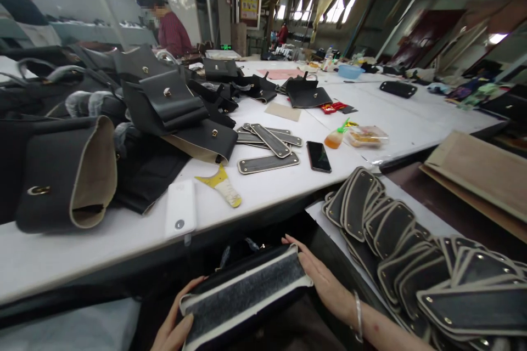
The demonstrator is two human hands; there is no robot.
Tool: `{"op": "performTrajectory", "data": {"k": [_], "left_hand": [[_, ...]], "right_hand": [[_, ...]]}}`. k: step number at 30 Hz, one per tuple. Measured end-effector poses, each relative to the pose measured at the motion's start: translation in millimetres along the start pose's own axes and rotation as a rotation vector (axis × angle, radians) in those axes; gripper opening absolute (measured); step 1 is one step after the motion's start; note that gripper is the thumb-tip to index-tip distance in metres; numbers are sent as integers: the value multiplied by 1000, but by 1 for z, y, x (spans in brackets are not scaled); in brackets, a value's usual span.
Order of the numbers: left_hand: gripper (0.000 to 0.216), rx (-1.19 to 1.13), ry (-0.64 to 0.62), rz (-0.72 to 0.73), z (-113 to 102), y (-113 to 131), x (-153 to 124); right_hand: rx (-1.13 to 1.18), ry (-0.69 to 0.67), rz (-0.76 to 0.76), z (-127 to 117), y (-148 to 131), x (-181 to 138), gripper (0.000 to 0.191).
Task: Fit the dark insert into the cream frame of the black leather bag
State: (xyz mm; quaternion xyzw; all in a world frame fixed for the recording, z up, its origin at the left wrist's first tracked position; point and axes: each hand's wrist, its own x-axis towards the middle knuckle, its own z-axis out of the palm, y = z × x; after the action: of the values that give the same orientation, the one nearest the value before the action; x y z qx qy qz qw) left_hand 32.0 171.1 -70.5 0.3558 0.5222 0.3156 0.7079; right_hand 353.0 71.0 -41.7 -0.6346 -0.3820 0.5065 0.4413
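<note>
Low in front of me, a black handbag (247,290) is turned so its underside faces me, a dark grey strip between two pale edges. My left hand (178,319) is closed around its left end, the thumb on the strip. At the other end, my right hand (320,277) grips the corner, fingers over the far side; a bracelet (358,315) circles that wrist. To the right of the bag lies a large heap of dark base panels (411,247) with pale edges and small metal studs. The far side of the bag is hidden.
On the white table (255,197) are several unfinished black bags (53,170), loose base panels (269,163), a white device (181,208), a yellow tool (220,184), a phone (318,156) and a small glue bottle (334,137). Cardboard (481,175) lies right. A person (173,30) works beyond.
</note>
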Motion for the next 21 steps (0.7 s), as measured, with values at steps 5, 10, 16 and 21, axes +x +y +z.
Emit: {"op": "performTrajectory", "data": {"k": [5, 10, 16, 21], "left_hand": [[56, -158, -17, -82, 5, 5, 2], [52, -362, -129, -56, 10, 10, -21], [53, -332, -81, 23, 15, 15, -40], [52, -211, -80, 117, 14, 11, -32]], "right_hand": [[209, 25, -32, 6, 10, 0, 60], [439, 72, 3, 15, 9, -10, 58], [491, 109, 91, 15, 4, -11, 58], [216, 84, 2, 5, 9, -4, 62]]}}
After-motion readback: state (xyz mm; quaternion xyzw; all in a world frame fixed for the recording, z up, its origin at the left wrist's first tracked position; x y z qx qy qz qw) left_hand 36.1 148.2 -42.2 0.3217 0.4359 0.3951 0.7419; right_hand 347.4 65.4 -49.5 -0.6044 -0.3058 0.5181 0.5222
